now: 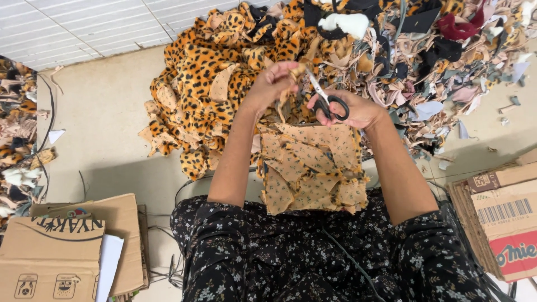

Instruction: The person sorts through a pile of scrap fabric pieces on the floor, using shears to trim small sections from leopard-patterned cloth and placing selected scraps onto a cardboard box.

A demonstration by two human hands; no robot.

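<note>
Floral dress [313, 257]; stacked tan fabric pieces [310, 168] on lap. Left hand [274, 84] pinching a fabric scrap [291, 92]; right hand [355, 109] gripping black-handled scissors [327, 100], blades at the scrap. Leopard-print pile [196, 95] beyond.

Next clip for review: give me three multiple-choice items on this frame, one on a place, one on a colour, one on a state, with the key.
1. Where does the stack of tan cloth pieces lie?
A. on the person's lap
B. on the cardboard box
C. on the white tiles

2. What colour are the scissors' handles?
A. red
B. black
C. yellow

3. What is the left hand doing?
A. resting flat on the floor
B. pinching a tan scrap
C. hanging empty

Key: 1 A, the stack sits on the floral dress between the arms. 2 B, dark loops in the right hand. 3 B, fingers closed on the scrap at the blades.
</note>
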